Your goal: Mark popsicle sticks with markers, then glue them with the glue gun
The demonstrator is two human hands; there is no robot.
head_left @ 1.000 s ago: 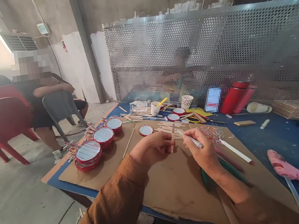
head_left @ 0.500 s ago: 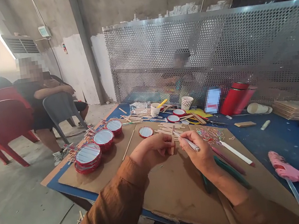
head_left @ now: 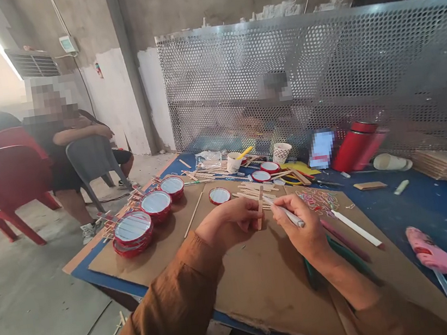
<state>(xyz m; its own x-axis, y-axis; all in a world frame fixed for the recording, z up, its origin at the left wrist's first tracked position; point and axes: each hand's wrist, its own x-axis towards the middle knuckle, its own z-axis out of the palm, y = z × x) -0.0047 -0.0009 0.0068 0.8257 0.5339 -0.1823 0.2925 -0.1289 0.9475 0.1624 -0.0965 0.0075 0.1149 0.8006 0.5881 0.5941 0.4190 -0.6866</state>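
Note:
Over the cardboard sheet (head_left: 256, 289), my left hand (head_left: 238, 216) pinches a flat wooden craft stick (head_left: 261, 206) held nearly upright. My right hand (head_left: 300, 223) grips a white pen (head_left: 291, 217), its tip pointing at the upper part of the stick; whether it touches, I cannot tell. More craft sticks (head_left: 251, 190) lie behind the hands, beside a small red-rimmed disc (head_left: 219, 195). Coloured rubber bands (head_left: 318, 199) are heaped just beyond my right hand. Under my right forearm lies a green-handled tool (head_left: 348, 255), partly hidden.
Stacked red-rimmed discs (head_left: 132, 227) with sticks stand at the left. A white marker (head_left: 357, 228) and a pink glue gun (head_left: 437, 257) lie to the right. Farther back are paper cups (head_left: 282, 152), a phone (head_left: 322, 149), a red bottle (head_left: 354, 146) and a perforated metal panel (head_left: 216, 80). People sit at the left.
The whole view has shifted slightly. Both hands keep their hold on the stick and pen, and the pen tip stays close to the stick.

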